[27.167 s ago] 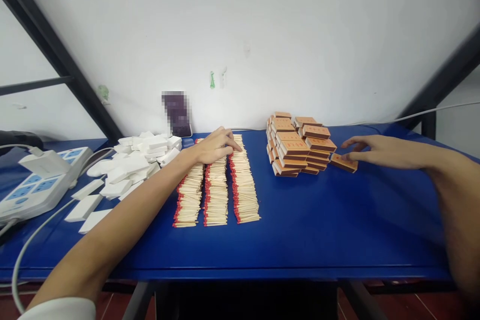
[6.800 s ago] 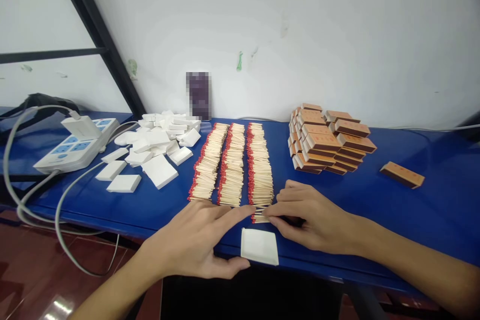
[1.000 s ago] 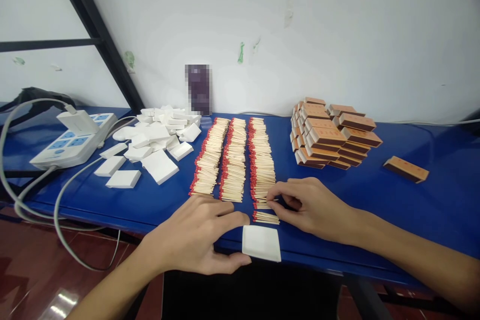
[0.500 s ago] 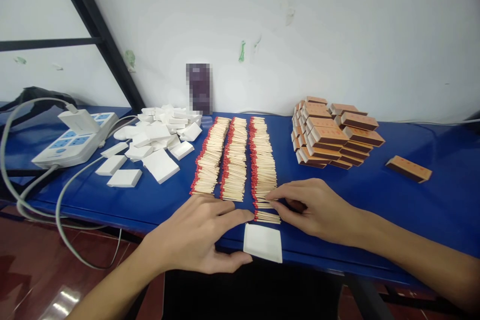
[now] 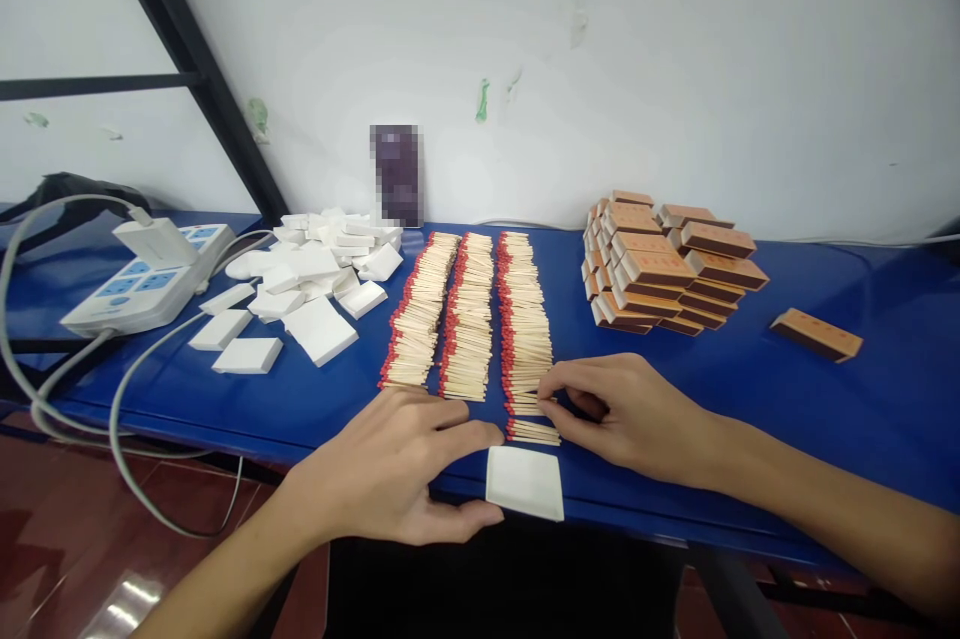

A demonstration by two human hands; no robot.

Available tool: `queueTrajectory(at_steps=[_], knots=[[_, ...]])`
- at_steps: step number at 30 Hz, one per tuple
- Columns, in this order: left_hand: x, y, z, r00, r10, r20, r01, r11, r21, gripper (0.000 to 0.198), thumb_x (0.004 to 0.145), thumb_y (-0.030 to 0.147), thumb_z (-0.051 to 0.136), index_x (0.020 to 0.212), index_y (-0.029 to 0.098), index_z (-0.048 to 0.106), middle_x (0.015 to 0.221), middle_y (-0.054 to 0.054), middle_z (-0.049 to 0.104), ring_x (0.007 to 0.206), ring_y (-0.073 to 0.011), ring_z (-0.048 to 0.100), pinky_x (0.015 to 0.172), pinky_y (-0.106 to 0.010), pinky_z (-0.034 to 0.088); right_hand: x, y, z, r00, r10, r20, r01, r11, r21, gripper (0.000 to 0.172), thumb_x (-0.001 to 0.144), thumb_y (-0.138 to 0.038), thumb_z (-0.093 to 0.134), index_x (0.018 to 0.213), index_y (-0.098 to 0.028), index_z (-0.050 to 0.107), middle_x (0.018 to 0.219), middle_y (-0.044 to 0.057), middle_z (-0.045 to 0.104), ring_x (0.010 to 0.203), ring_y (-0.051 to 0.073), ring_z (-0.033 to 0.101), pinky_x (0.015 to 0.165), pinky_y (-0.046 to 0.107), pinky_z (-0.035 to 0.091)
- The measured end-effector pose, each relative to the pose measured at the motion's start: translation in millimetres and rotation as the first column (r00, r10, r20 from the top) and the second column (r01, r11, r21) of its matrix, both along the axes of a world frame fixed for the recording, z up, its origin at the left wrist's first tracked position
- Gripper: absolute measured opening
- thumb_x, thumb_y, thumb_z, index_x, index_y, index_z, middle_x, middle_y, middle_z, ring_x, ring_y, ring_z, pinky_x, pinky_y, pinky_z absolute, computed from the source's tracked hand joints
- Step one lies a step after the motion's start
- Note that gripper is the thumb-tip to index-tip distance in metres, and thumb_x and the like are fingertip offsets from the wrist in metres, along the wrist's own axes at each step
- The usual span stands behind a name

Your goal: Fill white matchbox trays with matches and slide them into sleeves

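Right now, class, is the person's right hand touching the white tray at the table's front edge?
Apart. The head view shows blue tabletop between the right hand and the white tray.

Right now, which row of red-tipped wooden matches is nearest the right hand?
The rightmost row: only its near end has the right hand beside it.

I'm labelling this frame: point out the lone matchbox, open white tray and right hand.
Lone matchbox (image 5: 820, 328): head view, orange top face.
Open white tray (image 5: 524, 481): head view, inner floor.
Right hand (image 5: 636, 414): head view, back of hand.
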State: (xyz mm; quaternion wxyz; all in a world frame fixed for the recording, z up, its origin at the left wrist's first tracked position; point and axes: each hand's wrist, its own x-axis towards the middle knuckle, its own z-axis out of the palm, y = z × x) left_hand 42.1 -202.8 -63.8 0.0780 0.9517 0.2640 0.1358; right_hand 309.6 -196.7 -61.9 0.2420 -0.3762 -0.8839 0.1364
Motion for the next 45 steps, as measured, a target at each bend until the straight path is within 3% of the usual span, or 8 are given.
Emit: queueTrajectory(at_steps=[15, 24, 32, 45], knots=[[-0.6, 0.6, 0.8, 1.000, -0.004, 0.011, 0.004, 1.000, 0.004, 0.037, 0.084, 0.047, 0.070, 0.114, 0.025, 0.066, 0.083, 0.002, 0.067, 0.071, -0.0215, 0.066, 0.065, -0.033, 0.043, 3.1, -1.5, -0.1, 0.989, 0.147, -0.010, -0.146, 0.988, 0.052, 0.022, 0.094, -0.016, 0.053, 0.083, -0.017, 0.072, 0.061, -0.001, 0.056, 0.055, 0.011, 0.048, 0.058, 0.023, 0.036], [0.6, 1.6, -0.2, 1.000, -0.003, 0.016, 0.003, 1.000, 0.009, 0.038, 0.084, 0.047, 0.070, 0.114, 0.025, 0.066, 0.084, 0.002, 0.068, 0.071, -0.0211, 0.066, 0.065, -0.033, 0.042, 5.6, 0.8, 2.3, 0.998, 0.069, -0.001, -0.068, 0.994, 0.084, 0.030, 0.096, -0.019, 0.050, 0.071, -0.017, 0.066, 0.060, 0.000, 0.056, 0.054, 0.011, 0.048, 0.056, 0.025, 0.035], [-0.3, -0.4, 0.4, 1.000, -0.006, 0.009, 0.006, 1.000, -0.002, 0.038, 0.083, 0.046, 0.071, 0.115, 0.025, 0.065, 0.085, 0.002, 0.068, 0.071, -0.0210, 0.066, 0.065, -0.033, 0.043, 4.1, 0.1, 3.3, 0.996, 0.082, 0.028, -0.084, 0.994, 0.067, 0.031, 0.097, -0.019, 0.049, 0.072, -0.018, 0.067, 0.060, 0.000, 0.055, 0.055, 0.012, 0.049, 0.057, 0.026, 0.035], [-0.9, -0.9, 0.2, 1.000, -0.005, 0.015, 0.005, 1.000, 0.006, 0.038, 0.084, 0.047, 0.070, 0.115, 0.025, 0.066, 0.084, 0.001, 0.067, 0.070, -0.0211, 0.066, 0.064, -0.032, 0.042, 2.2, 1.4, 2.0, 0.998, 0.058, -0.007, -0.057, 0.995, 0.081, 0.022, 0.095, -0.018, 0.052, 0.092, -0.016, 0.074, 0.066, 0.000, 0.065, 0.057, 0.012, 0.056, 0.058, 0.024, 0.040]])
